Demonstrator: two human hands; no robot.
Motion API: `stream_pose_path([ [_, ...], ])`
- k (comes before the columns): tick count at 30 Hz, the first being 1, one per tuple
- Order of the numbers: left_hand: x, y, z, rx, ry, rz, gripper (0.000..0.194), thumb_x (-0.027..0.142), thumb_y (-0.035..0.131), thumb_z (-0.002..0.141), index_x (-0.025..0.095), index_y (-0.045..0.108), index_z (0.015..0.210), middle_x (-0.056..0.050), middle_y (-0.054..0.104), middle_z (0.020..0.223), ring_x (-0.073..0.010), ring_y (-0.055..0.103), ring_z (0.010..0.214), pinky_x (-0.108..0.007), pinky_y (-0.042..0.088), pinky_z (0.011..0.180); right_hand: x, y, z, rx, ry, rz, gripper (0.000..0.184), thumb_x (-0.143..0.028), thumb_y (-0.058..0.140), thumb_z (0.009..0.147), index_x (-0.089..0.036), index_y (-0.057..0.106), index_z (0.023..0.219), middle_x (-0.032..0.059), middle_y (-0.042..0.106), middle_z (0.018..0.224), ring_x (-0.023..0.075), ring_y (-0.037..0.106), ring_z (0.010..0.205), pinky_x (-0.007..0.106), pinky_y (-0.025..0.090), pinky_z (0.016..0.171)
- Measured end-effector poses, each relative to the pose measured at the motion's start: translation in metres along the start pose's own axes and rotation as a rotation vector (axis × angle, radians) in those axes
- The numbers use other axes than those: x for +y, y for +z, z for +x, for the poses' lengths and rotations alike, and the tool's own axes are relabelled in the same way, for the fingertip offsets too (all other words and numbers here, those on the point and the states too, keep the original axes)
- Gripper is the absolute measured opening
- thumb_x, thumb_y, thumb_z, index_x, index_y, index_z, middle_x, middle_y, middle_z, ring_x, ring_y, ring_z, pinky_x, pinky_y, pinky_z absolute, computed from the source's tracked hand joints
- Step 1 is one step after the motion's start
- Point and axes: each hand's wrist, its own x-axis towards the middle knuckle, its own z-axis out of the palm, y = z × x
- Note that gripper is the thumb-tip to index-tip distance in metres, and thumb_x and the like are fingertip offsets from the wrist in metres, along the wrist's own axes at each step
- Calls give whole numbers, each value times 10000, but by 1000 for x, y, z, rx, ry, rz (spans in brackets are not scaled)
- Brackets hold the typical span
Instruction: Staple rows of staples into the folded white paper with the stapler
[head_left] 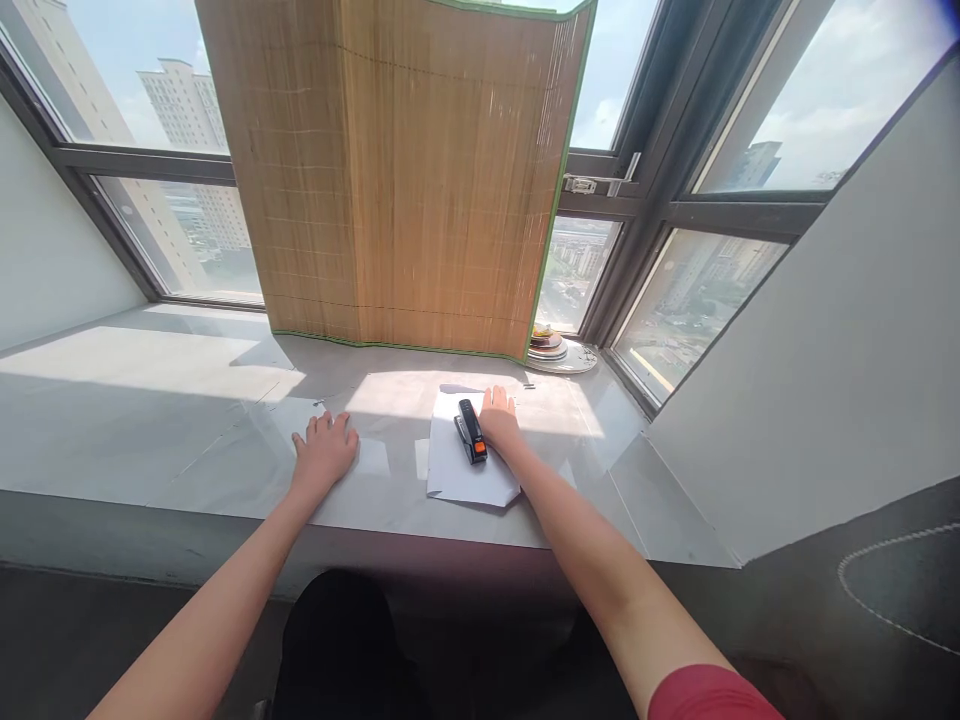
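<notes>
A black stapler [470,432] with an orange patch at its near end lies on a white stack of paper [469,487] on the window ledge. My right hand [498,418] rests palm down over the paper's right edge, just beside the stapler, its fingers stretched forward. To the left, my left hand [325,448] lies on the bare ledge with fingers spread and holds nothing. A tiny dark piece [319,404] sits by its fingertips; it is too small to name.
The pale tiled ledge [202,420] runs along the windows. A bamboo mat [420,190] with green edging stands against the glass. Some stacked plates [559,355] are in the right corner, partly behind the mat. Small dark bits [529,386] lie beyond my right hand.
</notes>
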Motion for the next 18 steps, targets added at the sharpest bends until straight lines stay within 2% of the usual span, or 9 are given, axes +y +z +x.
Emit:
stream_pose_path([
  [3, -1, 0, 0, -8, 1, -11, 588, 389, 318, 1056, 182, 524, 1566, -199, 421, 1665, -414, 315, 1561, -725, 270, 1215, 19, -3, -3, 0, 61, 24, 753, -490, 364, 1070, -25, 314, 1661, 268, 199, 1741, 373, 160, 1643, 560, 178, 1305],
  [8, 1, 0, 0, 14, -3, 3, 581, 384, 336, 1050, 175, 534, 1555, -214, 430, 1653, -428, 326, 1554, -736, 274, 1206, 84, -18, -9, -46, 80, -38, 747, -373, 415, 1033, -83, 237, 1697, 234, 263, 1734, 359, 110, 1654, 600, 149, 1305],
  [10, 2, -1, 0, 9, -1, 6, 579, 377, 336, 1046, 167, 537, 1547, -222, 433, 1646, -435, 324, 1553, -743, 275, 1200, 104, -25, -5, -86, 78, -42, 761, -369, 412, 1027, -104, 204, 1709, 196, 215, 1757, 351, 81, 1659, 604, 131, 1310],
  [12, 3, -2, 0, -4, 2, 2, 582, 375, 328, 1045, 161, 533, 1546, -228, 430, 1646, -441, 319, 1553, -750, 277, 1195, 113, -31, 4, -126, 69, -26, 754, -383, 397, 1030, -117, 210, 1710, 163, 172, 1773, 353, 101, 1657, 607, 149, 1310],
  [15, 4, -4, -1, -14, 2, -6, 584, 372, 318, 1047, 158, 529, 1547, -230, 425, 1648, -445, 318, 1549, -757, 276, 1192, 100, -32, 17, -154, 19, 2, 724, -361, 412, 1024, -126, 275, 1694, 154, 183, 1768, 371, 166, 1644, 633, 184, 1298],
  [18, 4, -4, -1, -6, -1, -6, 575, 366, 319, 1049, 157, 530, 1542, -231, 425, 1645, -442, 319, 1543, -756, 278, 1191, 54, -23, 22, -153, -91, 21, 695, -318, 401, 1036, -117, 279, 1690, 173, 195, 1756, 365, 154, 1648, 664, 164, 1292],
])
